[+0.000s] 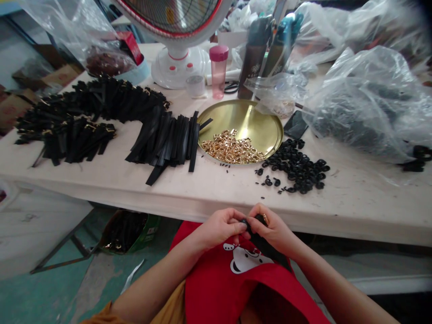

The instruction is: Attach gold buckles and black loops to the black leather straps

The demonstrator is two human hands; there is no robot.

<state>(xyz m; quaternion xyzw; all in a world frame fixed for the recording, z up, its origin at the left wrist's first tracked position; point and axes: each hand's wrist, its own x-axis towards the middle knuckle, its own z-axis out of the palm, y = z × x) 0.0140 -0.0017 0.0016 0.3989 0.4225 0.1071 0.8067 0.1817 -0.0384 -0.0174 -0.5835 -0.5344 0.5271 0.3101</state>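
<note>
Below the table's front edge, over a red apron [236, 279], my left hand [221, 227] and my right hand [272, 229] meet, both pinched on a black strap [266, 246] that hangs down toward my lap. A gold buckle glints at my right fingertips. On the table ahead sit a brass tray [259, 126] holding gold buckles [231, 148], a heap of small black rings [299, 166], and a row of plain black straps [168, 139].
A pile of finished straps with gold fittings [77, 117] lies at left. A fan base [178, 63], pink cup [218, 69], spray cans [256, 49] and plastic bags [367, 103] line the back. A green box [130, 231] stands under the table.
</note>
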